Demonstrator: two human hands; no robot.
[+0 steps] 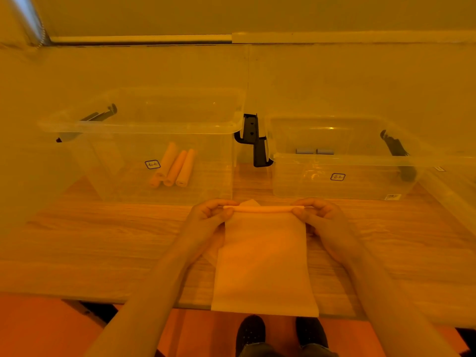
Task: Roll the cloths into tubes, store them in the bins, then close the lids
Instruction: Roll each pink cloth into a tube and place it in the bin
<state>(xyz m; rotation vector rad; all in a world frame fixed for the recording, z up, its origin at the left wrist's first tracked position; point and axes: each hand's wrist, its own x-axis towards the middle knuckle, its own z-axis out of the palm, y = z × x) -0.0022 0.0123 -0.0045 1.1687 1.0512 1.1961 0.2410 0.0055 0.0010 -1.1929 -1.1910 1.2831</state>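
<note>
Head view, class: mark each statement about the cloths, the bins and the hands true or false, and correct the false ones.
1. Both hands, left hand and right hand, pinch the cloth at its rolled far edge. True.
2. The left bin holds three rolled cloths. True.
3. The right bin has its lid closed. False: it stands open.
4. The cloth is fully rolled. False: most of it lies flat on the table.
</note>
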